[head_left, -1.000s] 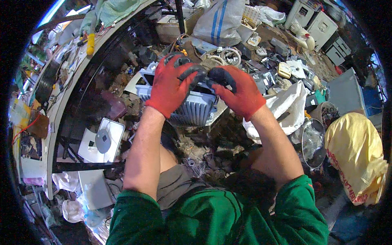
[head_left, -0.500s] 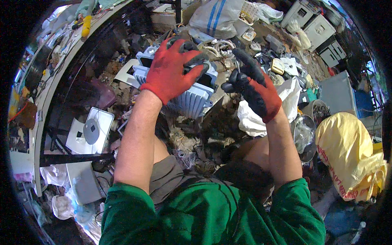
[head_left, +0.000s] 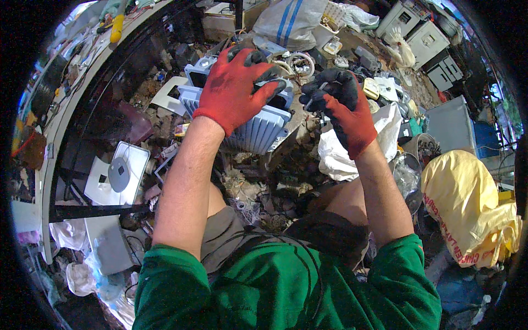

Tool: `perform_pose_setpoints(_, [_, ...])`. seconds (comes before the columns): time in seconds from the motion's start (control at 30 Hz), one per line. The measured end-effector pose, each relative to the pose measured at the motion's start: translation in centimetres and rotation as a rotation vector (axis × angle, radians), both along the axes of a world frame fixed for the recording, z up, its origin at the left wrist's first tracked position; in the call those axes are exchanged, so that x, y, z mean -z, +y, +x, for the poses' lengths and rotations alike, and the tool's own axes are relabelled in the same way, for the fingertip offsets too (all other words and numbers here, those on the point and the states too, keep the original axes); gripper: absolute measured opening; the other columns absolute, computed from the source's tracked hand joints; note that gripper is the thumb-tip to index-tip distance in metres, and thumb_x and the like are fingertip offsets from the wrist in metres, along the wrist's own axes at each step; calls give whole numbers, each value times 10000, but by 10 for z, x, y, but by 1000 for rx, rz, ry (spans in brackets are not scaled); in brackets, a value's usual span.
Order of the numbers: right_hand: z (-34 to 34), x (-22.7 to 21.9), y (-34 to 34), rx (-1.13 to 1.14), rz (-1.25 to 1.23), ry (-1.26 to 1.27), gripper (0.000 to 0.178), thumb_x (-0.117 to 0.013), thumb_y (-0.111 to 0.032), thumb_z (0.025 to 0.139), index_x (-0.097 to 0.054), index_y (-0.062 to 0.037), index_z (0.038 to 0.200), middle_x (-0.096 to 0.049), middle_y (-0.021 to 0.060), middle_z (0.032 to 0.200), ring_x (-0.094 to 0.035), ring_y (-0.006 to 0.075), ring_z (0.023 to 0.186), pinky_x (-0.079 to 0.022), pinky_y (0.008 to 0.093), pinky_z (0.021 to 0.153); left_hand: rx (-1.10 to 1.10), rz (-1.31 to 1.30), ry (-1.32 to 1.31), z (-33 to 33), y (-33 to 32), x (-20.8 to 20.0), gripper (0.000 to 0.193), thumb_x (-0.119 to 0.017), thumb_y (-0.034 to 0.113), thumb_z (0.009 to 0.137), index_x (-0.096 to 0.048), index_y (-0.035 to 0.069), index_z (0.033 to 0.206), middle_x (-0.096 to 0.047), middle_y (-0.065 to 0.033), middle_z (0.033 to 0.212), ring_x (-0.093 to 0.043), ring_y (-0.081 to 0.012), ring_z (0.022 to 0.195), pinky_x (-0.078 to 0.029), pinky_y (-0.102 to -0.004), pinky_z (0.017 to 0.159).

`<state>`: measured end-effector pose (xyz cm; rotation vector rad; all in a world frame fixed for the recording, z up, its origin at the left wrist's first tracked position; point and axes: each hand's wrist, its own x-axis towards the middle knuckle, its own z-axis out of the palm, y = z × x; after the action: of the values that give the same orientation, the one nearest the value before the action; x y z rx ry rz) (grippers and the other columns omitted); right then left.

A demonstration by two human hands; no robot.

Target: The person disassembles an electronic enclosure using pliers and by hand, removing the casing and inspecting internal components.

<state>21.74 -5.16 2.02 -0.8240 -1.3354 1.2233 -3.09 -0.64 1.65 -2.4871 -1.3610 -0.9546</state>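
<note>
The person's gloved right hand [head_left: 346, 113] is curled closed, thumb and fingers pinching a thin metallic piece [head_left: 309, 103]; from here I can't make out what kind. Left of that pinch sits the finned grey-blue casing [head_left: 254, 135], dark openings in its top, with the gloved left hand [head_left: 228, 91] laid across it, fingers spread and bent; whether they clamp it, I cannot tell. Close below the right hand slumps a white bag [head_left: 357, 151]. A pale frame [head_left: 162, 99] lies near the left hand, on its left. Just beyond the right fingers rests a white cable coil [head_left: 312, 62]. Well off to the right bulges a yellow sack [head_left: 459, 192]; farther, beyond both hands, leans a blue-striped sack [head_left: 297, 30].
</note>
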Motion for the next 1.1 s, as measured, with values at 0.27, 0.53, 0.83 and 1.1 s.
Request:
perform_pose_setpoints(0.27, [-9,9,-8,125,126,-231,375,-697,-114,910,-526,-80,1242,-662,34,1017,-626,119,886,-529,284,779,-22,12,6,3,2,4,409,-683,444,881,-693,203,1212,-579,-174,1332,-474,-442,1282,-381,-508,1110])
perform_pose_setpoints(0.53, [-18,24,-18,266,234,-349,397,-700,-96,905,-532,-77,1264,-674,22,965,-628,109,799,-527,269,721,-13,15,-5,4,4,5,407,-682,442,883,-693,206,1214,-583,-173,1326,-476,-429,1282,-380,-500,1111])
perform_pose_setpoints(0.83, [-25,28,-18,338,284,-304,356,-702,-72,896,-562,-65,1224,-704,49,992,-661,129,832,-536,287,755,19,-24,-22,5,3,1,400,-675,423,897,-684,175,1212,-564,-222,1344,-507,-408,1278,-273,-537,1178])
perform_pose_setpoints(1.1, [-31,22,-25,417,281,-518,325,-692,-66,909,-564,-43,1207,-700,90,1054,-685,172,958,-532,307,826,9,-37,-32,4,1,-2,413,-678,428,894,-682,173,1219,-570,-234,1336,-506,-391,1290,-259,-532,1187])
